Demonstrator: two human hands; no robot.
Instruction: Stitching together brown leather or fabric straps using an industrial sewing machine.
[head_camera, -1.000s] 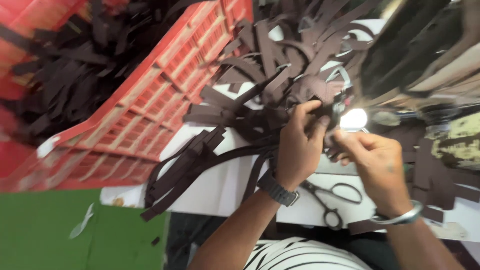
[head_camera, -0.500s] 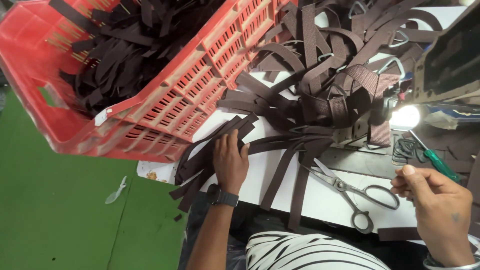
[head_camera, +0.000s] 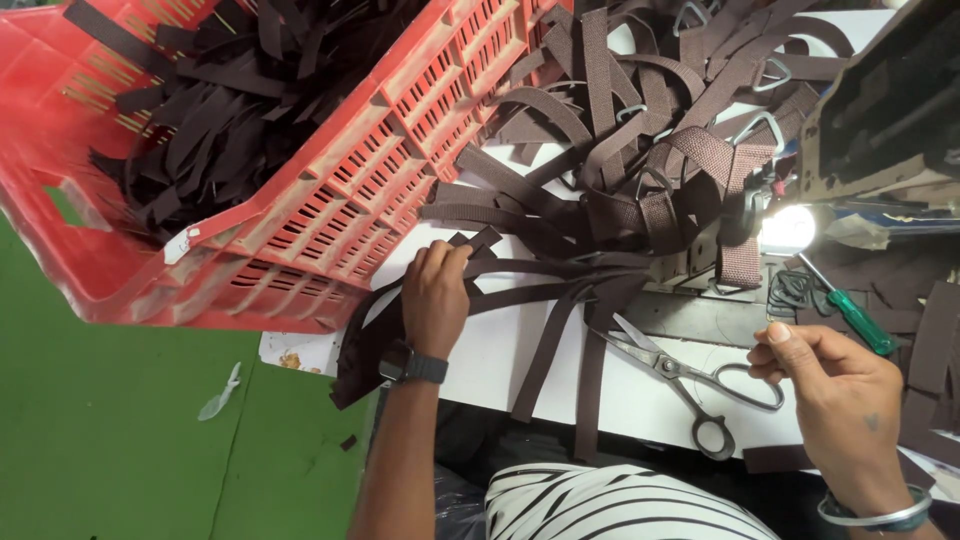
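My left hand (head_camera: 437, 295) pressed flat on brown webbing straps (head_camera: 520, 290) near the table edge (head_camera: 640, 415), my right hand (head_camera: 845, 400), fingers pinched, hovered beside the scissors (head_camera: 680, 375).

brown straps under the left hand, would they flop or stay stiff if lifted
Probably floppy: the brown straps curve and droop over the white table edge beside the left hand. Likely light, since they are thin flat webbing. They may snag, as they cross each other and run into the tangled pile.
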